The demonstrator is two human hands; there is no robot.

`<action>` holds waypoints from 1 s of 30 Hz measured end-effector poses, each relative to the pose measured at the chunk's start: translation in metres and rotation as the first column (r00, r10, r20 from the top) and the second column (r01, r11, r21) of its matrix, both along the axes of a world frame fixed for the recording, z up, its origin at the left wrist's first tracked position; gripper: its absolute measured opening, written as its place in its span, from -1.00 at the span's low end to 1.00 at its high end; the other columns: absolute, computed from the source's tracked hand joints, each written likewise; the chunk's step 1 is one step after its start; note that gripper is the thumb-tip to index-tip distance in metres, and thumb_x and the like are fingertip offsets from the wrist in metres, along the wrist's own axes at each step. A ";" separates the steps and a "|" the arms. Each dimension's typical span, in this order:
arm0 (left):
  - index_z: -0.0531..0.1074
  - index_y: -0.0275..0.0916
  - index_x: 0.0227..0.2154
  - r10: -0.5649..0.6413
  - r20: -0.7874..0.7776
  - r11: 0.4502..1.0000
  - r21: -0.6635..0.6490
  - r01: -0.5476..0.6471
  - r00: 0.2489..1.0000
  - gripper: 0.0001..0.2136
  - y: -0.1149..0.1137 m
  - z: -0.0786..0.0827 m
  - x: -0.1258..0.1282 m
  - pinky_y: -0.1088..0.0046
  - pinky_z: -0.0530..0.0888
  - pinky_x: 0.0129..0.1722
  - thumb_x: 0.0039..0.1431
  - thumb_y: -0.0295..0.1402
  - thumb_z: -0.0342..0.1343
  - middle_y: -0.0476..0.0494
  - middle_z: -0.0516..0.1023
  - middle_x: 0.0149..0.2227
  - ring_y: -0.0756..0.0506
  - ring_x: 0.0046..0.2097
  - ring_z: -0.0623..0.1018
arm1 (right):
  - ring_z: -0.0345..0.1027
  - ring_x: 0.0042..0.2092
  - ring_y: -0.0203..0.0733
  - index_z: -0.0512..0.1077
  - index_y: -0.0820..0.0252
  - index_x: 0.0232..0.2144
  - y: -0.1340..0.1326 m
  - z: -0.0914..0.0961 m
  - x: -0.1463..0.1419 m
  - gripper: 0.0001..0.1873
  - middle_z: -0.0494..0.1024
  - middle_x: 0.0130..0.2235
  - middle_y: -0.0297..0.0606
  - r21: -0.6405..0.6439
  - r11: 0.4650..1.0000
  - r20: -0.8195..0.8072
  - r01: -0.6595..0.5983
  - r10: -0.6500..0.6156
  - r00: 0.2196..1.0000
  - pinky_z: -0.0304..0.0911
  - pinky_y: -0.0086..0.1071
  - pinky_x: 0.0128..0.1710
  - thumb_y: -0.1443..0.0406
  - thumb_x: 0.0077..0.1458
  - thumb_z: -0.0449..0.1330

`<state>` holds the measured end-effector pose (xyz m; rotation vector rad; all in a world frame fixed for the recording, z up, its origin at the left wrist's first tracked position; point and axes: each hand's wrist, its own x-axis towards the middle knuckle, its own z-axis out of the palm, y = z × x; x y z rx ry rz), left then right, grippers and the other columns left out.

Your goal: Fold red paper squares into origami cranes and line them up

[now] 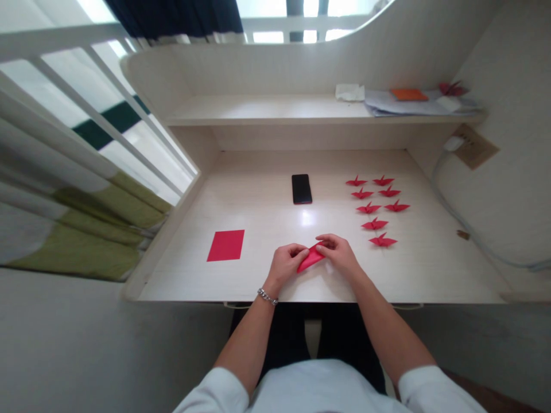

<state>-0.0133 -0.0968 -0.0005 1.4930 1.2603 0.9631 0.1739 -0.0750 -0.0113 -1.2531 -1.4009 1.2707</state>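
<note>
Close to the front edge of the desk, a folded piece of red paper [310, 258] is held between both hands. My left hand [287, 262] grips its left side, thumb on top and fingers closed. On the other side, my right hand [338, 255] pinches the upper right part with the thumb, the fingers curled behind it. The fingers cover part of the paper, so its full folded shape is hidden. A flat red paper square [226, 245] lies to the left of my hands. Several red paper cranes [383, 241] stand in two columns to the right.
A black phone [302, 189] lies beyond my hands. The raised shelf [258, 109] at the back holds papers [387, 104], an orange pad [408, 94] and a dark red folded paper piece [453, 88]. A grey cable [462, 221] runs down the right wall from an outlet.
</note>
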 end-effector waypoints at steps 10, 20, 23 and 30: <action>0.56 -0.30 -0.36 -0.117 0.046 0.987 -0.107 0.121 0.992 -0.78 0.007 0.010 -0.005 0.46 0.44 -0.37 0.05 -0.24 0.19 -0.19 0.61 -0.36 -0.10 -0.34 0.55 | 0.47 -0.29 -0.15 0.54 0.23 -0.30 -0.002 0.013 -0.003 -0.76 0.61 -0.32 -0.19 -0.002 0.999 0.004 -0.033 0.033 0.999 0.35 -0.30 -0.24 0.29 -0.11 0.29; 0.56 -0.30 -0.37 0.027 0.113 0.997 -0.077 -0.019 0.993 -0.76 -0.003 0.002 0.008 0.47 0.44 -0.38 0.09 -0.20 0.16 -0.18 0.62 -0.36 -0.09 -0.35 0.55 | 0.49 -0.30 -0.11 0.54 0.24 -0.30 -0.007 0.005 -0.010 -0.74 0.62 -0.34 -0.16 -0.023 0.995 -0.068 0.096 -0.097 0.993 0.37 -0.30 -0.26 0.28 -0.12 0.30; 0.56 -0.29 -0.37 0.021 0.119 0.997 -0.077 -0.012 0.993 -0.77 -0.002 0.002 0.006 0.46 0.45 -0.37 0.09 -0.21 0.16 -0.17 0.62 -0.35 -0.09 -0.34 0.55 | 0.50 -0.29 -0.09 0.57 0.23 -0.36 -0.007 0.007 -0.011 -0.80 0.63 -0.33 -0.15 -0.007 0.993 -0.033 0.115 -0.115 0.993 0.37 -0.29 -0.24 0.28 -0.11 0.29; 0.56 -0.28 -0.34 0.006 0.111 0.996 -0.085 0.003 0.994 -0.77 0.001 0.000 0.006 0.45 0.46 -0.36 0.09 -0.21 0.16 -0.18 0.63 -0.32 -0.11 -0.31 0.57 | 0.50 -0.29 -0.09 0.58 0.22 -0.37 -0.006 0.012 -0.011 -0.81 0.63 -0.33 -0.17 -0.003 0.997 -0.004 0.078 -0.078 0.997 0.37 -0.27 -0.23 0.27 -0.11 0.28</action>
